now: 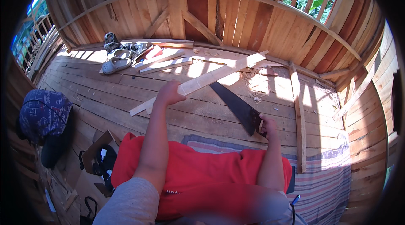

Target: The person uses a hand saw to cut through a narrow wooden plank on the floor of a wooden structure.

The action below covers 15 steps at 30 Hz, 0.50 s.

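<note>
A long pale wooden board point(211, 75) lies slantwise before me, from lower left to upper right. My left hand point(170, 93) is closed around it left of its middle. At the board's left part a short piece of wood shows beneath it. My right hand point(268, 125) grips the handle of a hand saw point(236, 107) with a dark blade. The blade points up and left, its tip at the board's near edge; whether the teeth touch the wood I cannot tell. Red cloth point(202, 174) covers my lap under both forearms.
Cut wood strips point(166, 65) and grey clogs point(116, 64) lie by the far plank wall. Wood shavings point(258, 82) litter the floor. A loose beam point(298, 115) lies right, over a striped mat point(325, 183). Left are a patterned bag point(44, 113) and an open cardboard box point(95, 149).
</note>
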### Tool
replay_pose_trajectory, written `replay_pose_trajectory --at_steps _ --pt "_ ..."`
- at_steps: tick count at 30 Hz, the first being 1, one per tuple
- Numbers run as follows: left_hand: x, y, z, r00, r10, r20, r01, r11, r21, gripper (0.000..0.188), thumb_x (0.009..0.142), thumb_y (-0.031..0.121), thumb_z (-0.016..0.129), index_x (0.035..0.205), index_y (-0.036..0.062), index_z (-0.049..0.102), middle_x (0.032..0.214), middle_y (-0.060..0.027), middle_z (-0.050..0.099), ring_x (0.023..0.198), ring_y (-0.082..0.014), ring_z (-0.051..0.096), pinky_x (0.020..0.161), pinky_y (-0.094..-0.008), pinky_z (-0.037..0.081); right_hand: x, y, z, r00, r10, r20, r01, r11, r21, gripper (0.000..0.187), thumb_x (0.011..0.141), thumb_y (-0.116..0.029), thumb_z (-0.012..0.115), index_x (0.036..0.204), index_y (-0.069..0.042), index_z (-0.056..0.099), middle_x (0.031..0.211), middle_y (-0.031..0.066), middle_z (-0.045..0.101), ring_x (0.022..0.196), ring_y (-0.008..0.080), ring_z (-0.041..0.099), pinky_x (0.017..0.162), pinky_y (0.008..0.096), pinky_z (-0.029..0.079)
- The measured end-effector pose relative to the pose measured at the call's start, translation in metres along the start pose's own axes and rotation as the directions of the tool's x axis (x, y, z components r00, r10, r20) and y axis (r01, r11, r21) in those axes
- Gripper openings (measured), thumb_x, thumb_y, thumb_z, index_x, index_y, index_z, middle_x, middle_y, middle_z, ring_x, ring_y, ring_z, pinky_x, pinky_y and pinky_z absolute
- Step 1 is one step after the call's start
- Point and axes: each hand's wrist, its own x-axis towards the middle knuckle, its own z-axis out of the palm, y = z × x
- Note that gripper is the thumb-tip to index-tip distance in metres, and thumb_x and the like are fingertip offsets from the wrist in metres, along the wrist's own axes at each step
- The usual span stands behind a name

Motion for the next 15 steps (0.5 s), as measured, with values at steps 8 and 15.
replay_pose_trajectory --at_steps 8,15 --pt "0.0 -0.001 -0.002 1.0 0.0 0.028 0.0 1.0 0.003 0.068 0.067 0.038 0.091 0.119 0.0019 0.07 0.12 -0.0201 0.067 0.115 -0.0373 0.064 0.1 -0.0442 0.051 -0.015 -0.013 -0.005 0.98 -0.078 0.185 0.078 0.997 0.007 0.046 0.094 -0.022 0.076 0.065 -0.019 0.04 0.053 -0.0078 0.032 0.039 0.0063 0.028 0.038 0.0278 0.023" --pt "-0.003 0.021 -0.012 0.968 -0.147 0.205 0.193 0.955 -0.223 0.065 0.068 0.038 0.091 0.118 0.0016 0.071 0.115 -0.0204 0.069 0.112 -0.0382 0.065 0.098 -0.0447 0.051 -0.035 -0.015 0.017 0.923 0.076 0.377 0.024 0.967 -0.254 0.044 0.091 -0.016 0.079 0.066 -0.019 0.043 0.054 -0.0089 0.033 0.041 0.0054 0.028 0.04 0.0277 0.022"
